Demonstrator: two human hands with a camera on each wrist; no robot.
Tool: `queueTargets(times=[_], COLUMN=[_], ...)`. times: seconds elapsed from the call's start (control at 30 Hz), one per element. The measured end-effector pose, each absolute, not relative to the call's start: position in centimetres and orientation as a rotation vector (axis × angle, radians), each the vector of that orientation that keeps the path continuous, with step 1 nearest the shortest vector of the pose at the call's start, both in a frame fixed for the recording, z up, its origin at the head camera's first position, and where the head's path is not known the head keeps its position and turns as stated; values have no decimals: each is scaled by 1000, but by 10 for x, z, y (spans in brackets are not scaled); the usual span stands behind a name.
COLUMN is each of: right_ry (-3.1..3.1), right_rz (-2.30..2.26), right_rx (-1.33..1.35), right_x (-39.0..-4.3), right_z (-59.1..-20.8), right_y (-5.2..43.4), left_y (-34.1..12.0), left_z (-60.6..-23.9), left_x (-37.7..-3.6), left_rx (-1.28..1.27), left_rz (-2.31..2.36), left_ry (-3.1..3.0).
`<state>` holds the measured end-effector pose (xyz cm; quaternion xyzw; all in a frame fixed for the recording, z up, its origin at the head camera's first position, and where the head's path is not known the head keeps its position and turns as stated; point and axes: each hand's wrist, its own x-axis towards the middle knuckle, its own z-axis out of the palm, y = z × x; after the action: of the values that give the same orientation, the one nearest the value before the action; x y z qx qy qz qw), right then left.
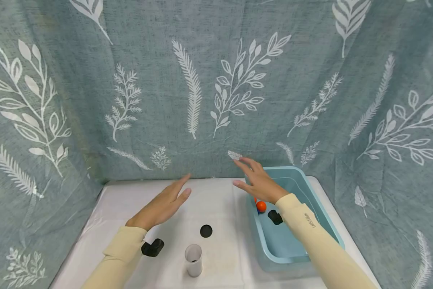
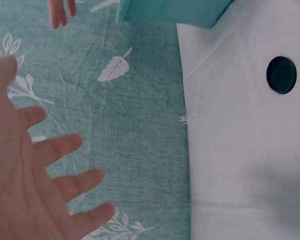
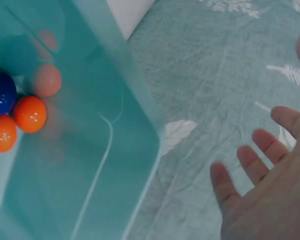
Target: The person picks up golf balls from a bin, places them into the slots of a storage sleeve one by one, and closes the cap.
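Observation:
My left hand [image 1: 162, 204] hovers open over the white table [image 1: 220, 200], fingers straight, palm empty; its spread fingers [image 2: 65, 150] show in the left wrist view. My right hand [image 1: 258, 180] hovers open above the near-left corner of a light blue tub [image 1: 310, 192], holding nothing, its fingers [image 3: 255, 160] spread. In the tub lie orange balls [image 3: 30, 114] and a blue ball [image 3: 1, 93]; one orange ball [image 1: 261, 206] shows in the head view. A black round lid [image 1: 206, 230] lies on the table. A white cup [image 1: 193, 260] stands at the front.
A black object [image 1: 153, 247] sits by my left sleeve, and another black object [image 1: 275, 216] lies inside the tub. A teal leaf-patterned cloth [image 1: 202, 80] hangs behind and beside the table. The lid [image 2: 281, 74] also shows in the left wrist view.

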<state>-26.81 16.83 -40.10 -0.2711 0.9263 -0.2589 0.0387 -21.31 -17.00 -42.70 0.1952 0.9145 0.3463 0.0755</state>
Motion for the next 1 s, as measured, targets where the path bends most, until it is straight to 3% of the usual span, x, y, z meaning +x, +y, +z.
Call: queueTargets(times=[0.43, 0.73, 1.0], right_ry=[2520, 2437, 2353], right_rz=[-1425, -1479, -1478], right_rx=[-540, -269, -116], right_x=[-267, -269, -270], right_z=[-430, -452, -465], right_y=[214, 239, 248], left_y=[-188, -180, -159], left_z=[-486, -534, -559], left_x=[-159, -130, -118], left_rx=[744, 776, 518], left_rz=[1339, 1636, 1824], left_ry=[2200, 2149, 2043])
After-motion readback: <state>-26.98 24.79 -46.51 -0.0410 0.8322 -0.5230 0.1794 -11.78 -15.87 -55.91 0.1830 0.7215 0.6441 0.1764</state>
